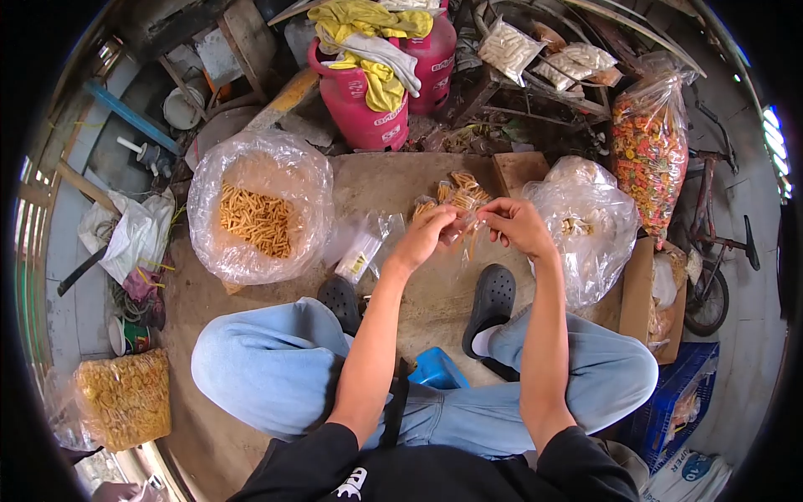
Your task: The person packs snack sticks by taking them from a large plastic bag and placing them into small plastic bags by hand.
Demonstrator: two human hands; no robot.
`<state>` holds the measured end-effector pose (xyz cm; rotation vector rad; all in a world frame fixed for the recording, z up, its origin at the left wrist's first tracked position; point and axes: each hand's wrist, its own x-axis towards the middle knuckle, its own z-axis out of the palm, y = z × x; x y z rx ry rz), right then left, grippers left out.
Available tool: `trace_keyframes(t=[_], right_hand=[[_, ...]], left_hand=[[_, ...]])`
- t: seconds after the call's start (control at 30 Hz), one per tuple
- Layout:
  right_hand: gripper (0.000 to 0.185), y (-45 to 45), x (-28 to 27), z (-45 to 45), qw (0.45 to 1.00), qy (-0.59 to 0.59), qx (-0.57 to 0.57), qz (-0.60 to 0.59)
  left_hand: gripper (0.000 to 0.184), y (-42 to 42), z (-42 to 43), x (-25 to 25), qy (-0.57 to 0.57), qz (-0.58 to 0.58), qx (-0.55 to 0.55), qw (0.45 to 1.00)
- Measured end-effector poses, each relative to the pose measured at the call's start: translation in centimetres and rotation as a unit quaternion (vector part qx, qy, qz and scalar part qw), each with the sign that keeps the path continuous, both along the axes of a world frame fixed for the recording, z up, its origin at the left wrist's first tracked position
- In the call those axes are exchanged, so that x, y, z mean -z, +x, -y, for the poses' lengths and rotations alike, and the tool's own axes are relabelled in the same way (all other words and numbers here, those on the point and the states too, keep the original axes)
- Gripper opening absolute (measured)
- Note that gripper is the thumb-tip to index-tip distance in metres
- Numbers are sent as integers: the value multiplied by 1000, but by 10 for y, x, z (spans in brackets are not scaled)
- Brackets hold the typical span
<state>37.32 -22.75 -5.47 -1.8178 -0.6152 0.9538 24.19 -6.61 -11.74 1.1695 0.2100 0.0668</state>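
Note:
My left hand (428,236) and my right hand (517,226) meet over the floor, fingers pinched on the top of a small clear plastic bag (471,238) with a few snack sticks in it. Just beyond them lie several filled small packs of brown sticks (462,194). To the left stands a large open clear bag (201,197) holding loose brown snack sticks (255,219). Between it and my left hand lies a stack of flat, empty plastic bags (360,255). Another large clear bag (594,243), with some pale pieces inside, is beside my right hand.
Pink gas cylinders (368,113) with yellow cloths stand ahead. A tall bag of colourful snacks (648,151) and a cardboard box (637,289) are on the right, near a blue crate (682,418). A yellow snack bag (125,397) sits left. Something blue (437,370) lies between my legs.

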Motion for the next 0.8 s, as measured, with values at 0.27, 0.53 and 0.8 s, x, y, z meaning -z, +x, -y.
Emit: trace_keyframes(t=[0.27, 0.53, 0.8], right_hand=[[21, 3, 0, -2, 997, 57, 43, -14], [22, -2, -10, 3, 999, 10, -32, -31], [21, -4, -21, 7, 999, 22, -35, -22]], left_hand=[[26, -6, 0, -14, 33, -50, -7, 998], [22, -3, 3, -16, 77, -50, -46, 995], [21, -1, 4, -30, 160, -23, -65, 985]])
